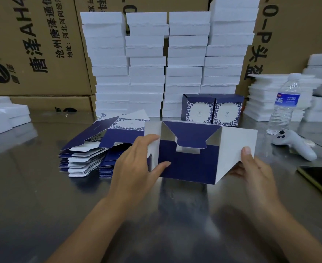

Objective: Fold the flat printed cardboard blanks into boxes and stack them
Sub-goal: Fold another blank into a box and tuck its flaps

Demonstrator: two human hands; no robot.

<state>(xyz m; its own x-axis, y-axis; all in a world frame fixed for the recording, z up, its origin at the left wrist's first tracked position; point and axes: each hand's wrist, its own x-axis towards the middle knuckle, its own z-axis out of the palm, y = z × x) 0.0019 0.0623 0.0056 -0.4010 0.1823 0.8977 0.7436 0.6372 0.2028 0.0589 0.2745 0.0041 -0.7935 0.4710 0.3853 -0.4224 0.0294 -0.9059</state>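
A half-folded navy and white box (190,160) is held just above the steel table (42,196), its open end facing me and its bottom flaps tucked together. My left hand (137,162) pinches its left white flap, thumb on the navy panel. My right hand (253,168) grips the right white flap, thumb on top. A pile of flat printed blanks (91,149) lies to the left of the box. Two finished blue-flowered boxes (212,110) stand side by side behind it.
Tall stacks of white foam trays (164,61) line the back, with more at far left (2,116) and right (270,97). A water bottle (284,105), a white controller (295,143) and a dark phone (321,179) sit at right. Brown cartons (33,44) form the backdrop.
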